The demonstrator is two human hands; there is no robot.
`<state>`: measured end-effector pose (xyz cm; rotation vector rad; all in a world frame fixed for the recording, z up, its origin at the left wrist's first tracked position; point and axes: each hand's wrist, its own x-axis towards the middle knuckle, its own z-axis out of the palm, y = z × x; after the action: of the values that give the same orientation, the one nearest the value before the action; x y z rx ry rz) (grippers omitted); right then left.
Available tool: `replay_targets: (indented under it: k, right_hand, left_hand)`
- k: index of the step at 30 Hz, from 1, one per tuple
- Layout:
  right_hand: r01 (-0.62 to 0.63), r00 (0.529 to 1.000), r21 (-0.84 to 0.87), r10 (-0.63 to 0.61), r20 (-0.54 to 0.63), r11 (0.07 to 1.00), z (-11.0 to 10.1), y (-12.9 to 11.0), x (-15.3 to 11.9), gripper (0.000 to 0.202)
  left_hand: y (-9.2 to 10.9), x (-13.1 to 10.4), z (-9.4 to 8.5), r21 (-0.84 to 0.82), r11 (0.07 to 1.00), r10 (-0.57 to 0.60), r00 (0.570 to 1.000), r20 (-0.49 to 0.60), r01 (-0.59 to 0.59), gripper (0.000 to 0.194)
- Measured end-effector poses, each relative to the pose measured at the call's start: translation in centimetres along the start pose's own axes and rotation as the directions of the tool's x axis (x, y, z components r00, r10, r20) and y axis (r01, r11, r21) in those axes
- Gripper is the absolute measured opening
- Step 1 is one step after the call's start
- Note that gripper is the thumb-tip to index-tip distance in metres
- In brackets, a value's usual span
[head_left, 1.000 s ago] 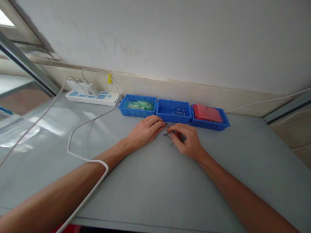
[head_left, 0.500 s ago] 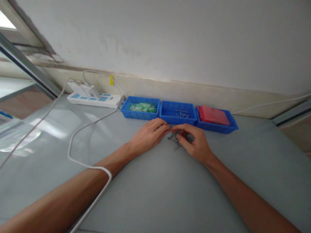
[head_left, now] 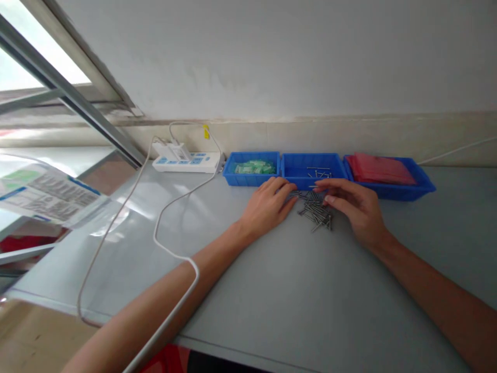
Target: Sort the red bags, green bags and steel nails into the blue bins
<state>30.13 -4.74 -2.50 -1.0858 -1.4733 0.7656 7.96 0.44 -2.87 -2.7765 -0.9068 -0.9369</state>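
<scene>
A loose pile of metal screws (head_left: 316, 211) lies on the grey table between my hands. My left hand (head_left: 267, 204) rests palm down at the pile's left side, its fingers and thumb apart near the outermost screws. On the right, my right hand (head_left: 357, 207) hovers over the pile's edge with a gap between thumb and forefinger. A small shiny sliver shows by its fingertips; whether it is held, I cannot tell. Just behind the pile, a blue bin (head_left: 310, 161) contains several more screws.
Left of the screw bin, another blue bin (head_left: 229, 178) holds green-and-white packets; to the right, a blue bin (head_left: 423, 190) holds red plastic bags (head_left: 382, 170). A white power strip (head_left: 202, 163) stands by the wall. Its cable (head_left: 166, 204) runs across my left forearm.
The view has swung left, so the bins appear farther right. My hands have moved apart, and more of the screw pile shows. My right hand's thumb and forefinger have spread.
</scene>
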Motion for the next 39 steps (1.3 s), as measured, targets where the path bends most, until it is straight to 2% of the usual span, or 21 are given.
replay_targets:
  k: [4,9,17,23,27,34,39]
  right_hand:
    - [-0.040,0.995,0.054,0.045,-0.093,0.998,0.2,0.1,0.4,0.045]
    - [-0.036,0.992,0.040,0.041,-0.121,0.999,0.3,0.3,0.6,0.057]
    - [-0.006,0.986,0.070,0.017,-0.165,0.998,0.5,-0.2,0.4,0.036]
    - [-0.007,0.992,0.078,0.017,-0.127,0.997,0.6,-0.2,0.2,0.030]
    - [-0.042,0.995,0.036,0.045,-0.087,0.998,0.5,0.2,0.1,0.028]
    - [-0.045,0.998,-0.040,0.043,-0.051,0.998,0.4,0.4,0.2,0.029]
    - [-0.071,0.988,0.014,0.069,0.135,0.997,0.1,-0.2,0.0,0.033]
  left_hand:
    - [-0.4,-0.1,0.4,0.029,0.998,-0.060,0.997,0.048,0.058,0.026]
    - [-0.6,-0.1,0.6,0.032,0.996,-0.090,0.993,0.080,0.088,0.025]
    - [-0.4,0.1,0.6,0.003,0.992,-0.127,0.983,0.133,0.128,0.019]
    - [-0.3,0.1,0.5,-0.024,0.993,-0.115,0.985,0.131,0.119,0.020]
    - [-0.2,0.1,0.3,-0.034,0.997,-0.072,0.995,0.070,0.074,0.021]
    - [0.1,0.1,0.1,-0.140,0.990,-0.014,0.985,-0.170,-0.010,0.015]
    - [0.7,0.1,-0.1,-0.213,0.973,0.052,0.979,-0.196,-0.094,0.013]
